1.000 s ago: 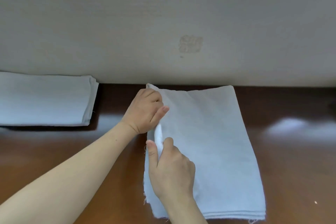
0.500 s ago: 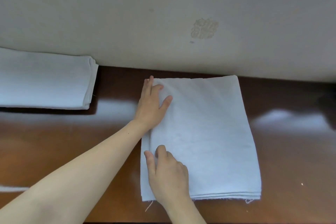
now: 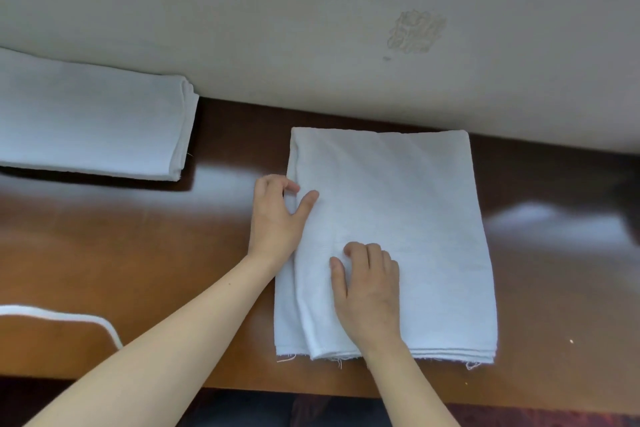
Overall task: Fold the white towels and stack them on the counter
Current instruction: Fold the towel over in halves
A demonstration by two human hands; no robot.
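Observation:
A folded white towel lies on the brown wooden counter close to the wall. Its top layer sits a little right of the layers below along the left side. My left hand is at the towel's left edge, thumb on top and fingers curled at the edge, pinching it. On the towel's near left part rests my right hand, its bent fingers pressing the cloth. At the far left lies a stack of folded white towels.
A light wall runs right behind the counter. The rim of another white cloth shows at the near left. The counter's front edge is just below the towel's frayed near end.
Both hands lay flat on the towel's left side half a second ago. Now my left hand has slid nearer and pinches the edge, and my right hand has moved right onto the towel.

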